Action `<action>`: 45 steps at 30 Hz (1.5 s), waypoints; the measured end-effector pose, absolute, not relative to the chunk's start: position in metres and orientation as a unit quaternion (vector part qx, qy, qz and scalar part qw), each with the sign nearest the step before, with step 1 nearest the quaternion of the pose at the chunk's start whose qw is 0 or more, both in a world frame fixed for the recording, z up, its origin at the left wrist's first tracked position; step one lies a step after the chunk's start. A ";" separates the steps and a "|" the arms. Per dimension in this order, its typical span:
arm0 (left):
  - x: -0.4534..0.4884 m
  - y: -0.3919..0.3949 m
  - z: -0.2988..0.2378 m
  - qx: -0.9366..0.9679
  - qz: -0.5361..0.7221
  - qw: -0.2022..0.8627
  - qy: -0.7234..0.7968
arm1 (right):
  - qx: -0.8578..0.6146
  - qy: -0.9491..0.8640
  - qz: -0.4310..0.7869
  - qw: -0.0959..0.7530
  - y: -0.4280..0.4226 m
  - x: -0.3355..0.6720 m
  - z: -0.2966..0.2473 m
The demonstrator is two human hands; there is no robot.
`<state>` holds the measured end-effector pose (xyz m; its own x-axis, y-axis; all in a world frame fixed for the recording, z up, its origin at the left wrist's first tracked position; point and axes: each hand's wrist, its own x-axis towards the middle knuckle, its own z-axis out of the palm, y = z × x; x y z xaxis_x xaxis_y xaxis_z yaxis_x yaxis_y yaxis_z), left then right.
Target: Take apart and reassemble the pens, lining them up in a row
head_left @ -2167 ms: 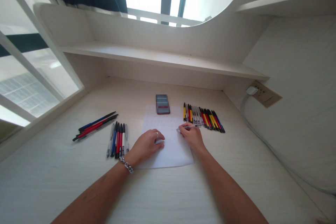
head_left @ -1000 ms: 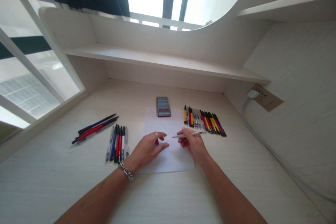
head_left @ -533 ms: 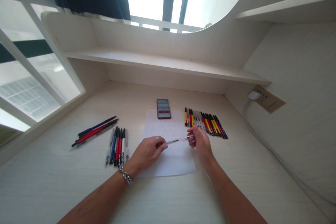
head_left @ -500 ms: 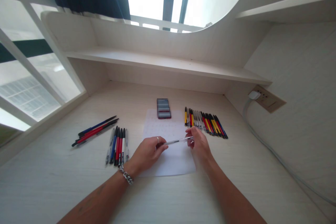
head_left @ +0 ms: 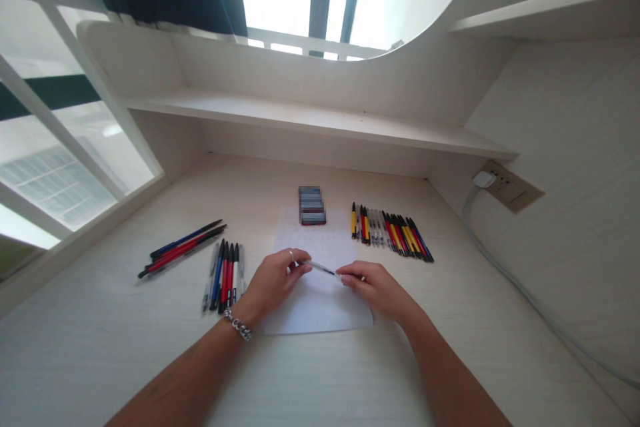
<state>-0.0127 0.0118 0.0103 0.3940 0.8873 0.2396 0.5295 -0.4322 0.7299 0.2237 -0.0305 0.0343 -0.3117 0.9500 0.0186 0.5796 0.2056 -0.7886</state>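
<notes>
A clear pen (head_left: 323, 268) is stretched between my two hands, above a white sheet of paper (head_left: 320, 313). My left hand (head_left: 275, 277) pinches its left end between thumb and forefinger; a ring and a chain bracelet are on this hand and wrist. At the pen's right end, my right hand (head_left: 375, 283) closes thumb and fingers on the tip. Just left of my left hand lies a row of pens (head_left: 227, 273) in clear, blue, red and white. Beyond my right hand sits a longer row of pens (head_left: 393, 233), with yellow, red, clear and blue barrels.
A phone-like device (head_left: 312, 205) with a blurred face lies at the paper's far edge. Several loose pens (head_left: 183, 248) lie slanted at the left. A shelf (head_left: 320, 120) spans the back of the desk. A plug (head_left: 484, 179) with a cable sits in the right wall socket.
My right hand has moved left and down, from loosely holding the pen to pinching its right end. The pen now slants down to the right. My left hand has shifted slightly up and left.
</notes>
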 end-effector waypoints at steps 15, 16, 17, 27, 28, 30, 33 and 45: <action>-0.013 0.011 0.005 0.798 0.251 0.301 0.458 | -0.872 -0.326 -0.021 0.365 -0.012 0.390 -0.005; -0.013 0.011 0.005 0.800 0.249 0.300 0.456 | -0.881 -0.317 -0.017 0.350 -0.012 0.392 -0.008; -0.012 0.011 0.005 0.801 0.248 0.300 0.456 | -0.888 -0.311 -0.011 0.337 -0.011 0.392 -0.010; -0.013 0.012 0.003 0.809 0.242 0.292 0.450 | -0.902 -0.319 0.005 0.291 -0.004 0.387 -0.016; -0.013 0.012 0.003 0.809 0.241 0.291 0.450 | -0.904 -0.320 0.007 0.285 -0.004 0.387 -0.016; -0.013 0.012 0.003 0.810 0.240 0.289 0.451 | -0.908 -0.320 0.010 0.270 -0.003 0.385 -0.015; -0.013 0.012 0.003 0.812 0.236 0.285 0.452 | -0.912 -0.320 0.013 0.255 -0.002 0.382 -0.013; -0.014 0.006 0.011 0.807 0.257 0.272 0.456 | -0.806 -0.470 -0.084 0.351 -0.008 0.331 0.013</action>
